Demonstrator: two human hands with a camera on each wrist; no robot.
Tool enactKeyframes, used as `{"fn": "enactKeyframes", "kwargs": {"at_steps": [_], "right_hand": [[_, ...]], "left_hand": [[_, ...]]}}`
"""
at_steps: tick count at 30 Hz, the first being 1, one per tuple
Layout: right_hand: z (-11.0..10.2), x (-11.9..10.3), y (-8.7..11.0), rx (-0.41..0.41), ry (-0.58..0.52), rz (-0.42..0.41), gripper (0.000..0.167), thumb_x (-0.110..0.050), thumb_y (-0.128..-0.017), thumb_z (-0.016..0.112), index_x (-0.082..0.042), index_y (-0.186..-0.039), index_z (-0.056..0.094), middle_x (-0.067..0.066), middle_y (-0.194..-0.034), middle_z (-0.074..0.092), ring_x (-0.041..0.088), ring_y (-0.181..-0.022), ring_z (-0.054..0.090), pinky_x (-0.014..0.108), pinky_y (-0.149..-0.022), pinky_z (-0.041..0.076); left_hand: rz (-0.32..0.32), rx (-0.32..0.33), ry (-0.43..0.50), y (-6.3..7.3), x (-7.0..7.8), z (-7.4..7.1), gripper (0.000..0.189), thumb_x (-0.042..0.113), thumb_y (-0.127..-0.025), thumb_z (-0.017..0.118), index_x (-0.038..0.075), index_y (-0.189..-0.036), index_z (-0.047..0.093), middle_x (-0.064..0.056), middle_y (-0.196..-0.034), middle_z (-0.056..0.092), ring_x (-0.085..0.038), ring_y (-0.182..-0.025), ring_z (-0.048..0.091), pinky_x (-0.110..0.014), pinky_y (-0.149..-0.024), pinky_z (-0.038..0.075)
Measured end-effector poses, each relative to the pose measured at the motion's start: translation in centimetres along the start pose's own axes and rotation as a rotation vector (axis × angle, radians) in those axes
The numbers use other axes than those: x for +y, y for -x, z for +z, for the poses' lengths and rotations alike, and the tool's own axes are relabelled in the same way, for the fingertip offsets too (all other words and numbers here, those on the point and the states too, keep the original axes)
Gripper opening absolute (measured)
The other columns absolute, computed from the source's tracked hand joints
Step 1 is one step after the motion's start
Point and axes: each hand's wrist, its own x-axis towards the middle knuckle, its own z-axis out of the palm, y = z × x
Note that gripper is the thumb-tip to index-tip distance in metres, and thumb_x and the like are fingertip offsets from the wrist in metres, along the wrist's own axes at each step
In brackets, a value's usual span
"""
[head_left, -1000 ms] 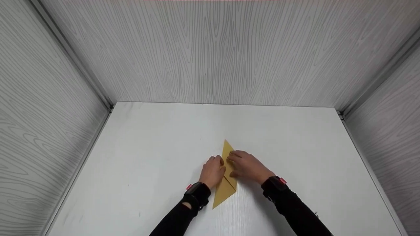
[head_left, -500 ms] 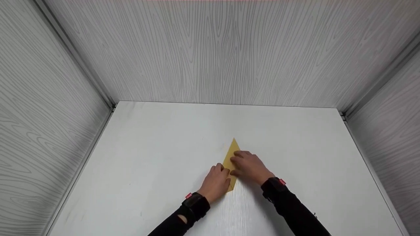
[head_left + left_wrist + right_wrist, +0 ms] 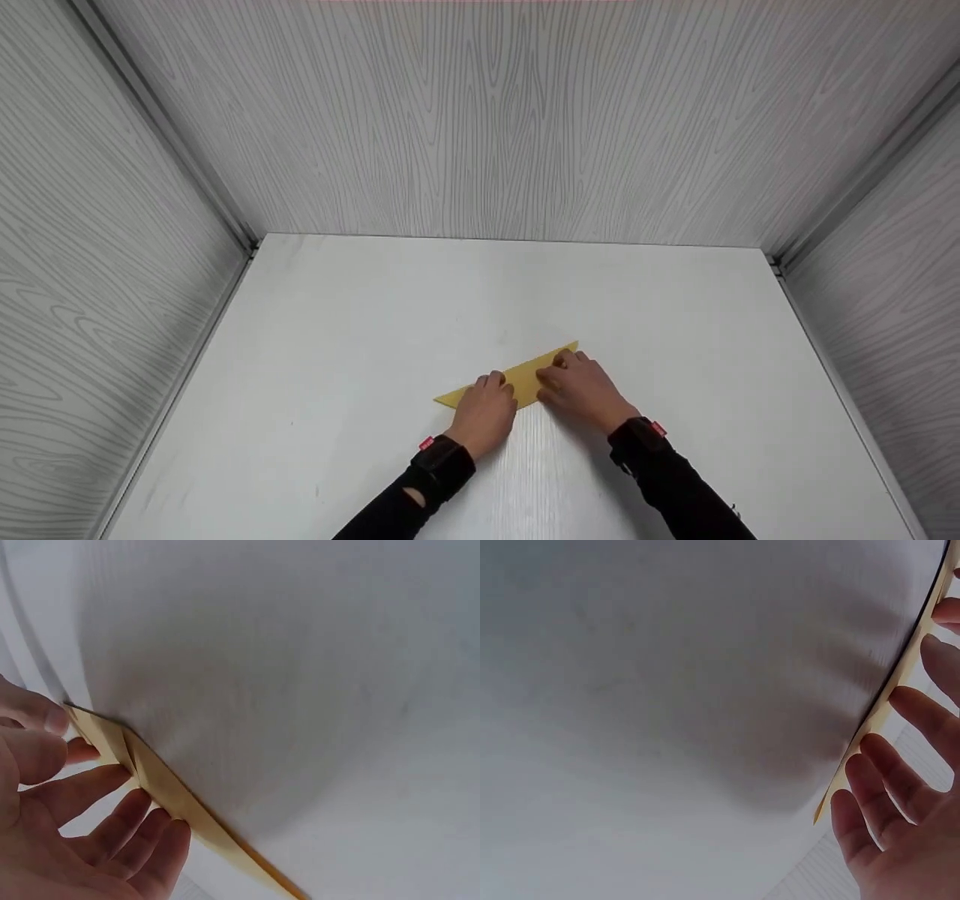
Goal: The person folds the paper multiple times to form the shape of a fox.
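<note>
A folded piece of yellow paper (image 3: 523,380) lies aslant on the white table, a long narrow strip with pointed ends. My left hand (image 3: 484,415) rests its fingertips on the left half, covering part of the near edge. On the right half, near the upper point, my right hand (image 3: 586,388) touches the paper with its fingers. The left wrist view shows a crease or flap in the paper (image 3: 154,776), with several fingertips along it. In the right wrist view, extended fingers (image 3: 881,776) touch the strip (image 3: 877,711) along its length.
The white table (image 3: 360,315) is bounded by a grey wood-grain back panel (image 3: 480,127) and by panels on the left (image 3: 97,262) and right (image 3: 892,300). Black bands (image 3: 444,466) circle both wrists below black sleeves.
The yellow paper has turned clockwise, from nearly upright in the head view to a shallow slant. Both hands have stayed at it, the right shifting slightly right.
</note>
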Motion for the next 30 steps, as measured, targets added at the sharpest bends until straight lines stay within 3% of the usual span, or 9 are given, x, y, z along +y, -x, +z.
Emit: {"fn": "enactKeyframes", "kwargs": {"at_steps": [5,11,15,22,30], "right_hand": [[0.4,0.0,0.8,0.051,0.002,-0.039,0.023,-0.023,-0.096,0.075,-0.013,-0.116,0.077,0.012,-0.107,0.063,0.031,-0.095,0.057,0.046,-0.074,0.051],[0.6,-0.2,1.8,0.048,-0.003,0.001,0.023,-0.022,-0.096,0.074,-0.013,-0.118,0.076,0.014,-0.110,0.061,0.032,-0.096,0.056,0.046,-0.074,0.052],[0.6,-0.2,2.1,0.060,0.014,-0.014,0.023,-0.021,-0.095,0.074,-0.012,-0.117,0.076,0.015,-0.109,0.061,0.032,-0.094,0.056,0.046,-0.072,0.051],[0.4,0.1,2.6,0.097,0.016,-0.046,0.024,-0.022,-0.091,0.080,-0.013,-0.113,0.076,0.012,-0.105,0.062,0.029,-0.090,0.057,0.042,-0.073,0.051],[-0.2,1.0,1.6,0.068,-0.086,0.076,0.057,-0.031,-0.096,0.075,-0.005,-0.143,0.058,0.021,-0.129,0.060,0.039,-0.117,0.060,0.054,-0.095,0.052]], "left_hand": [[0.021,0.019,0.015,-0.1,-0.7,0.3,0.019,0.010,-0.101,0.063,-0.001,-0.111,0.074,-0.014,-0.119,0.065,-0.028,-0.108,0.064,-0.036,-0.083,0.059],[-0.015,-0.052,0.081,-0.4,-1.0,0.5,0.030,0.014,-0.105,0.058,0.006,-0.132,0.068,-0.012,-0.129,0.063,-0.028,-0.121,0.061,-0.047,-0.100,0.053],[-0.024,-0.085,0.128,-0.5,-1.1,0.5,0.029,0.017,-0.107,0.055,0.012,-0.131,0.070,-0.011,-0.132,0.062,-0.028,-0.125,0.060,-0.052,-0.105,0.048],[0.022,-0.082,0.140,-0.5,-1.1,0.4,0.028,0.021,-0.107,0.056,0.016,-0.126,0.075,-0.011,-0.135,0.061,-0.029,-0.126,0.058,-0.051,-0.103,0.049],[0.058,-0.127,0.099,-0.9,-0.7,0.0,0.030,0.021,-0.106,0.057,0.015,-0.131,0.072,-0.004,-0.145,0.058,-0.027,-0.135,0.053,-0.055,-0.106,0.047]]}}
